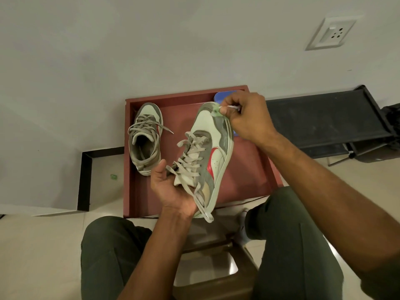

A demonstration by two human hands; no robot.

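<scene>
From my remote seat I watched through the head camera, which looked down on a person seated with both knees spread. The left hand point(173, 191) cradled the held sneaker point(207, 148) from below at its heel end. The palm was turned up, the thumb stood against the laces point(190, 161), and the fingers were curled round the far side, out of my sight. That shoe hung in the air above the red tray point(249, 176), tilted onto its side with the toe pointing away from the person and the sole edge turned to the right. The right hand point(249, 118) was at the toe with its fingers bunched tight, pinching a thin white tool point(232, 107); I could not tell what kind of tool it was. At the tool's tip, a small green dab point(216, 110) touched the toe cap of the held sneaker. A second sneaker point(145, 137) sat upright in the left half of the tray with its laces loose, well apart from the raised one. A blue object point(223, 95) lay in the far right corner of the tray, mostly hidden behind the right hand and the toe. A small green spot point(113, 176) showed on the floor to the left of the tray. A black rack point(324, 122) lay along the wall to the right, with a wall socket point(333, 33) above it. A low stool point(207, 269) stood between the person's legs.
</scene>
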